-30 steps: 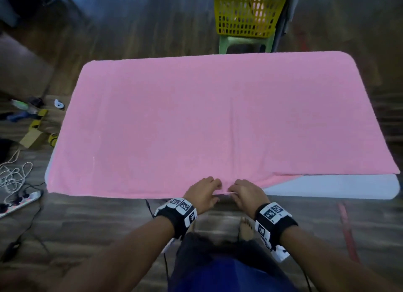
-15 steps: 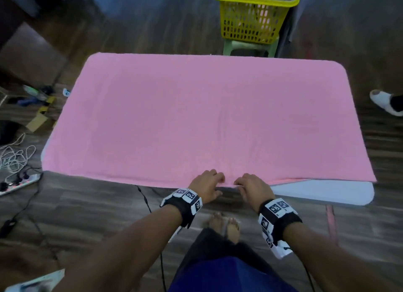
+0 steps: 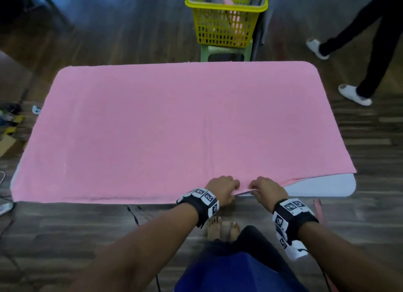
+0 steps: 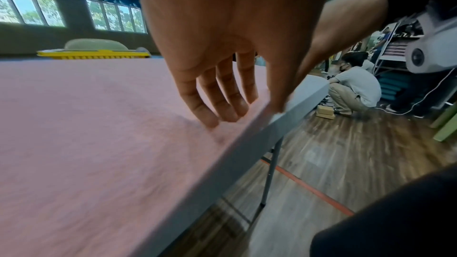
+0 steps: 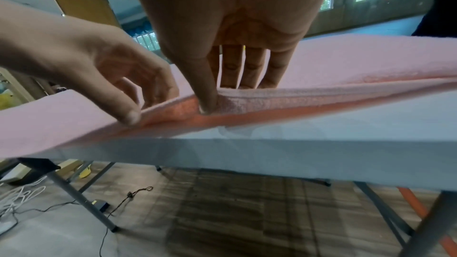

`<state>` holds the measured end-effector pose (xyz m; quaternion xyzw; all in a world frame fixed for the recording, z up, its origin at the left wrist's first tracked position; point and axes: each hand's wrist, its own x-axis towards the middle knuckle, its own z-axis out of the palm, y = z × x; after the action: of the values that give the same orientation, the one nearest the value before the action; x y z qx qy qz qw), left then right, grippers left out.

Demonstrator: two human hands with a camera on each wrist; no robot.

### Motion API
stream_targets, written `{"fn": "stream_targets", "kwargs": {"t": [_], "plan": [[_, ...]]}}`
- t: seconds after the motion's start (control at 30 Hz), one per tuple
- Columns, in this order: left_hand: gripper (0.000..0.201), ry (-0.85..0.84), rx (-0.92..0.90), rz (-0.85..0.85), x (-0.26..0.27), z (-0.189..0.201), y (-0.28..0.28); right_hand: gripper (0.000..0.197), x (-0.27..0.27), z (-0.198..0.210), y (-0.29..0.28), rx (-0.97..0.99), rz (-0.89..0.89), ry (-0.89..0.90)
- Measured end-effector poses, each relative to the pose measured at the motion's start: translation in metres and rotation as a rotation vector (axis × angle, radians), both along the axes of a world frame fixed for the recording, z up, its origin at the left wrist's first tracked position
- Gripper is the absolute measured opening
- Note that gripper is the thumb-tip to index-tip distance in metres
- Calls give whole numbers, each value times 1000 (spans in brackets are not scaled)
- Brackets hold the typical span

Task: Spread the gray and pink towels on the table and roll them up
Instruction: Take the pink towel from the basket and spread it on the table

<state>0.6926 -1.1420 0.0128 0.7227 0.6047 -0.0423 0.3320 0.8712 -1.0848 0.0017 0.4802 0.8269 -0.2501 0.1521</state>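
Covering almost the whole desk (image 3: 322,186), the pink towel (image 3: 174,128) is pinched at its near edge by the left hand (image 3: 222,188) and right hand (image 3: 267,188), side by side, the hem slightly lifted.

Table top (image 3: 322,186): mostly hidden under the pink towel (image 3: 174,128).
Basket (image 3: 224,17) contents: too dim to tell.

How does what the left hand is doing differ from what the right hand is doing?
The left hand holds the pink towel where its near edge lies low on the table; the right hand holds it where that edge is lifted. The right thumb is tucked under the edge; the left thumb rests on top. Both grip the same near edge, side by side.
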Motion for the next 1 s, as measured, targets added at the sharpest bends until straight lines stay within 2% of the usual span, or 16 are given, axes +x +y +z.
{"fn": "stream_targets", "kwargs": {"t": [0.07,0.23,0.3,0.43,0.5,0.57,0.67,0.73,0.8,0.9,1.0], "plan": [[17,18,-17,16,6,-1,1,18,8,3,6,47,41,-59],[20,26,-5,14,-1,3,-2,15,60,10,27,108,-3,-171],[20,45,51,-20,11,4,2,16,75,10,29,90,-19,-145],[40,56,153,-67,68,3,26,20,85,11,30,98,22,-17],[35,74,121,-39,96,3,40,18,90,15,30,164,131,34],[20,131,70,-25,110,6,47,28,108,12,39,230,227,10],[17,183,-11,7,109,11,45,35,151,10,68,257,159,-29],[19,205,-22,27,109,11,40,26,180,12,81,232,119,-26],[22,216,14,40,118,14,39,16,196,13,84,167,126,4],[36,225,78,34,138,8,47,22,204,10,83,128,142,97],[25,315,26,36,152,5,53,19,215,9,91,136,120,98]]}}
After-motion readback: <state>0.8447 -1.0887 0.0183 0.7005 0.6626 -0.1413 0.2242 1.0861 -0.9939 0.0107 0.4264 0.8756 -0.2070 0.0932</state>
